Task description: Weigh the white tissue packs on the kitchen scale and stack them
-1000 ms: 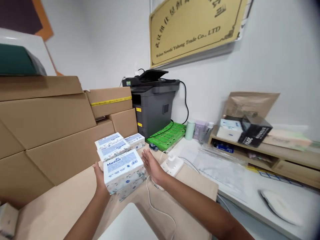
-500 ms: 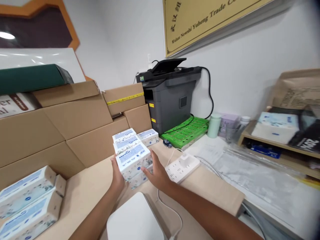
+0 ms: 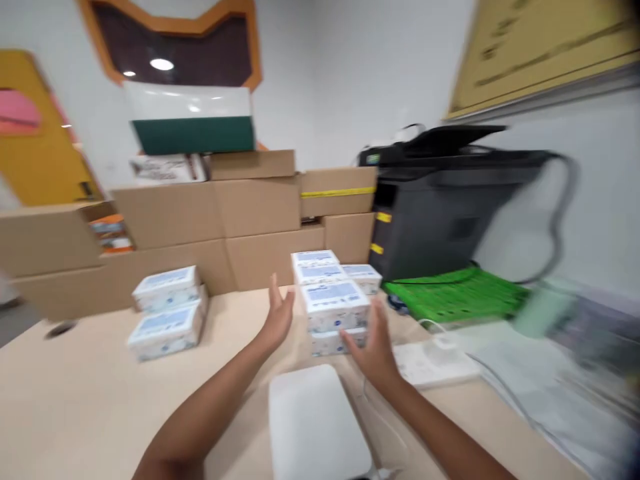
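Several wrapped tissue packs (image 3: 336,303) stacked just below frame centre | left hand (image 3: 277,319) spread, clear of them | right hand (image 3: 374,347) — thumb and fingers apart by the stack's right side, contact unclear | probably light, squashy — cup opposite sides, flat-palmed

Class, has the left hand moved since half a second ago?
Yes: judged against the tissue stack, the left hand has moved leftward, opening a gap.
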Demonstrator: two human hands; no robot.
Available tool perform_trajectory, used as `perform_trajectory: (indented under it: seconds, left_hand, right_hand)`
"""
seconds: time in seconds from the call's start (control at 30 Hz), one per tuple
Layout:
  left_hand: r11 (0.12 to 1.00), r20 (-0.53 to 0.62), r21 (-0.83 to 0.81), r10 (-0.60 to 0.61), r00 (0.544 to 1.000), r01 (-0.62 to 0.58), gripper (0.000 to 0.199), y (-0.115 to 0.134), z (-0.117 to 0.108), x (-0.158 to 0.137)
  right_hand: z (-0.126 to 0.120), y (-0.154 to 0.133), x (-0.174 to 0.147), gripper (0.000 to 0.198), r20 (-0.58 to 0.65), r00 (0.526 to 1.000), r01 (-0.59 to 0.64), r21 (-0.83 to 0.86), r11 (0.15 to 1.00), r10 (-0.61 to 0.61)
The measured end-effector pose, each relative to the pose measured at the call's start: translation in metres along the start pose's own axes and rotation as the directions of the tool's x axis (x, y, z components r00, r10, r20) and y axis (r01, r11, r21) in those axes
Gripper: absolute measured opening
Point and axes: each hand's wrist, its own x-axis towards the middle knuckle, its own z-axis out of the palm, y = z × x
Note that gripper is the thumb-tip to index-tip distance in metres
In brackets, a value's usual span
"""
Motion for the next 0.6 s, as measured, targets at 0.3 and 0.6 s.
perform_trajectory:
  seconds: [0.3,0.6]
  left_hand:
    - [0.865,-0.404,0.501,0.257,0.878,-0.022,0.086,0.038,-0.214,-0.091]
    - [0.981,-0.580,0.152,-0.007,0.814,0.117,0.082,0.028,-0.324,-0.067]
  right_hand:
    - [-0.013,-0.109,-0.024,0.083,0.393,0.917,-0.294,0.539,0.789,0.073]
    - [0.176,-0.284,0.010,0.091,0.863,0.423,-0.884,0.328,0.333,0.274]
